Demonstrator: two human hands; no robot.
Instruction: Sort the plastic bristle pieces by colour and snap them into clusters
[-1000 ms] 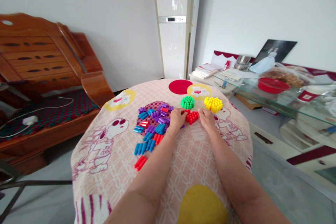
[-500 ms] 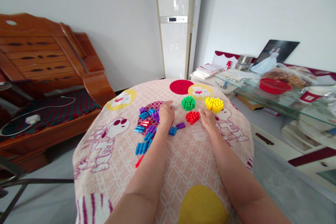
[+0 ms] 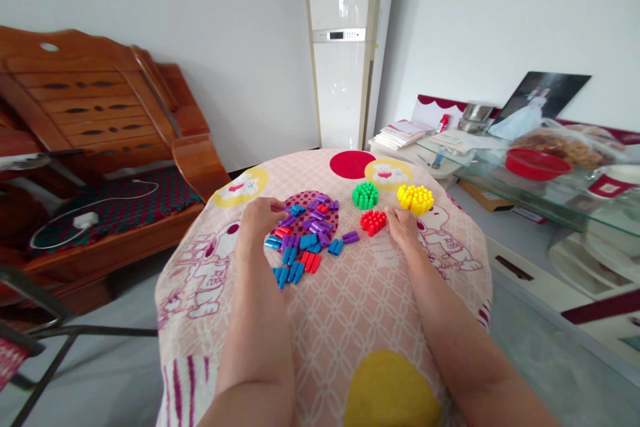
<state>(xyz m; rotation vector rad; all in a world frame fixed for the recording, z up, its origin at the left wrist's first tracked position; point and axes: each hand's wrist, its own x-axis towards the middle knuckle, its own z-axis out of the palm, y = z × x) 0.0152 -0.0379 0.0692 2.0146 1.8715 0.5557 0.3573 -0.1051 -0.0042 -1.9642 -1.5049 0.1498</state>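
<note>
Head view: cloth-covered round table [image 3: 325,340], left to right

Left hand [image 3: 261,219]: at the far left edge of the loose pieces [image 3: 316,223]; fingers bent, tips close together just beside a purple piece. Whether anything is pinched between them, cannot tell.

Loose pieces: small, ridged, purple, blue and red, lying flat in the middle of the table. Purple mostly on the far side; blue groups [image 3: 288,273] nearest, with red pieces [image 3: 311,262] to their right. One purple piece [image 3: 351,237] lies at the right end.

Green cluster [image 3: 365,196]: pieces upright, packed together, far side.
Red cluster [image 3: 373,222]: pieces upright, just nearer than the green.
Yellow cluster [image 3: 415,199]: pieces upright, to the right of both.

Right hand [image 3: 403,228]: on the table, fingers curled, tips just beside the red cluster's right edge, near the yellow. Contents of the grip, if any, hidden.

Surroundings: wooden bench [image 3: 95,107], left; tall white appliance [image 3: 340,93], far; glass shelf [image 3: 565,198], right, with red bowl [image 3: 535,171] and paper cup [image 3: 611,183].
</note>
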